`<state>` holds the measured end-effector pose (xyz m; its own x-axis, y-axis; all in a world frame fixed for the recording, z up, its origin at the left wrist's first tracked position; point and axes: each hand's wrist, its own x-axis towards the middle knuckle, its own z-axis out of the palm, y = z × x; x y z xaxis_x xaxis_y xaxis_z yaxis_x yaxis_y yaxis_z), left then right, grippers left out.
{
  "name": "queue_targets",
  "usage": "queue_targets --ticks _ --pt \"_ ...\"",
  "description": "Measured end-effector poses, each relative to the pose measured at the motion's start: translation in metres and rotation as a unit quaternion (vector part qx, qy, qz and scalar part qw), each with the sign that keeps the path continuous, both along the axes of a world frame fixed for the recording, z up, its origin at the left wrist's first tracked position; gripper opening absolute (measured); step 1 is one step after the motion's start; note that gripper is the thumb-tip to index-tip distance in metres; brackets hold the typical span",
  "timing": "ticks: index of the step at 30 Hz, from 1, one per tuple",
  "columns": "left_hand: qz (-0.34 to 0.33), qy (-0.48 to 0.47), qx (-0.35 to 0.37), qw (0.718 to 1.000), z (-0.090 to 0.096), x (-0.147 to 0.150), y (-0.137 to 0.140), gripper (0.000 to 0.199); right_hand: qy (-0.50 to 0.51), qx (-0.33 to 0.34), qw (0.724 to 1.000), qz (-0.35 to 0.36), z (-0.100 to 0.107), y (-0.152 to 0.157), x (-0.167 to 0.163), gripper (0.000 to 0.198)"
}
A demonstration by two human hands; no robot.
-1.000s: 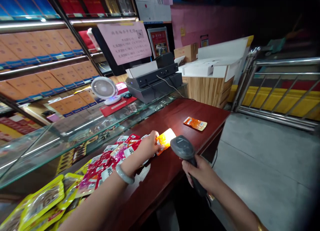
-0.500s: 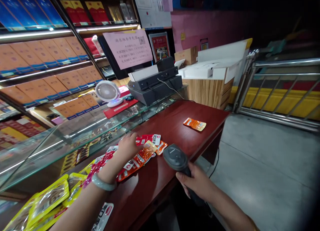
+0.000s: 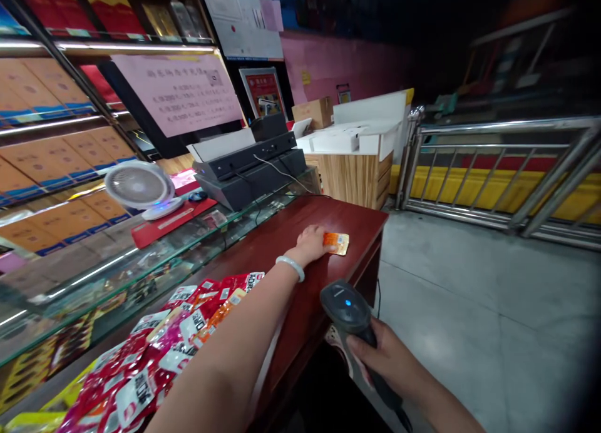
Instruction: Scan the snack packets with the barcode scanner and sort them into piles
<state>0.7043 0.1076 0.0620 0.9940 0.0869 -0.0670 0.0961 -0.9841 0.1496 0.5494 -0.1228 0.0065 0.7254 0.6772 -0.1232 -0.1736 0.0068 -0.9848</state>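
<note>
My left hand, with a pale bangle at the wrist, reaches out over the dark red table. Its fingers are closed on the left end of an orange snack packet, whose cream end sticks out to the right. My right hand is wrapped round the handle of a dark barcode scanner near the table's front edge. A blue light shows on top of the scanner. Left of my forearm lies a heap of red and pink snack packets, partly hidden by that arm.
A glass counter runs along the table's far side, bearing a small white fan and a black cash drawer. A monitor carries a pink notice. To the right stands a metal railing on a grey floor.
My left hand has moved away from the heap, to the single orange packet, and closed on it. A blue light has come on at the scanner. The view has swung to the right.
</note>
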Motion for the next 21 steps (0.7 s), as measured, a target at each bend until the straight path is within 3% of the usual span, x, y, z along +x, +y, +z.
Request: queue_targets --ticks 3,8,16,21 --pt "0.002 -0.003 0.008 1.000 0.002 -0.013 0.008 0.076 0.014 0.002 0.999 -0.037 -0.001 -0.007 0.006 0.061" --pt "-0.032 -0.040 -0.006 0.999 0.007 -0.069 0.027 0.064 0.012 0.009 0.998 -0.062 0.002 -0.006 0.009 0.055" --pt "0.009 -0.064 0.025 0.998 0.032 -0.161 0.043 0.050 -0.025 0.033 0.999 0.020 0.025 0.008 -0.025 0.050" --pt "0.057 -0.043 0.039 0.997 0.050 -0.220 0.052 0.057 -0.073 0.020 0.994 0.076 0.045 0.012 -0.065 0.046"
